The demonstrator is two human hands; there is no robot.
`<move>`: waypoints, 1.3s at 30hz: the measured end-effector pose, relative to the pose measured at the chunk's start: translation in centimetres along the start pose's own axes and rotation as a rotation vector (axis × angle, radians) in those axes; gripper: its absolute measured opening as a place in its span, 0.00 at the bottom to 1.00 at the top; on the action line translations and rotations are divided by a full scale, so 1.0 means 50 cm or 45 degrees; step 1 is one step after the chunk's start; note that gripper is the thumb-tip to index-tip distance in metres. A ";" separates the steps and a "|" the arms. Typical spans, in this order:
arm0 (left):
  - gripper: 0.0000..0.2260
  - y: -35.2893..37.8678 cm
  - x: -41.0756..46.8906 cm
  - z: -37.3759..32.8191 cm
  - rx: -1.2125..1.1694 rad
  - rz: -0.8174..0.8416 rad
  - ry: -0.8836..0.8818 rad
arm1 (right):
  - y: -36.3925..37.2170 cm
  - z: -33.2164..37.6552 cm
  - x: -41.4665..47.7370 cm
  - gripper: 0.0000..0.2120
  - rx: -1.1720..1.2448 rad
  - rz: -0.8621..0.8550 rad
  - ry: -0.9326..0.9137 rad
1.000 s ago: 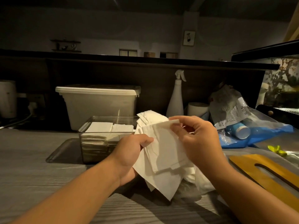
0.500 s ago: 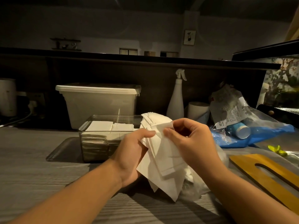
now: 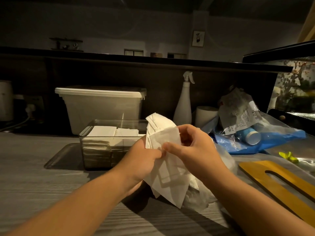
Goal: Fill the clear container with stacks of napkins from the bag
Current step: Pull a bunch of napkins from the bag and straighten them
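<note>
The clear container (image 3: 95,150) on the counter (image 3: 34,181) already holds napkin stacks (image 3: 105,132) close to its rim, so filling looks well along. Just right of the container, the left grip (image 3: 141,160) and right grip (image 3: 197,147) both pinch a fanned bunch of napkins (image 3: 163,133), not yet squared or placed inside; the crumpled bag (image 3: 197,198) lies there too.

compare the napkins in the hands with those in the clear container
Held napkins are fanned and crooked; container napkins lie flat in squared stacks. Held napkins are gripped by left hand and right hand; container napkins sit untouched in the clear container. Both are white.
</note>
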State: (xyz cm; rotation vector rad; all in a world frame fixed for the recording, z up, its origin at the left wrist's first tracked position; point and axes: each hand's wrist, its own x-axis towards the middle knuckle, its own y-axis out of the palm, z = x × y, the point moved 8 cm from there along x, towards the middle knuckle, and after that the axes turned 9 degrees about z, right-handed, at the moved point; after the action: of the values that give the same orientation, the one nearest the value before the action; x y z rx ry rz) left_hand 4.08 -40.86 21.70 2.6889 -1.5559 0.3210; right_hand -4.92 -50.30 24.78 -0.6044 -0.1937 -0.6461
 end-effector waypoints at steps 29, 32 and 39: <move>0.09 -0.066 0.000 -0.025 -0.224 -0.272 0.090 | -0.036 -0.008 0.014 0.04 0.423 -0.053 -0.070; 0.09 -0.059 -0.001 -0.026 -0.197 -0.229 0.092 | -0.035 -0.028 0.016 0.07 0.493 -0.087 0.011; 0.10 -0.051 0.001 -0.023 -0.162 -0.168 0.092 | -0.039 -0.030 0.012 0.15 0.539 -0.188 -0.005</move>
State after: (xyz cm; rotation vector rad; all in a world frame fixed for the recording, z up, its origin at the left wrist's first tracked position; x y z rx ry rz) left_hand 6.09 -39.49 23.05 2.6342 -1.3250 0.3005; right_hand -5.68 -52.73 24.69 -0.1851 -0.3705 -0.7203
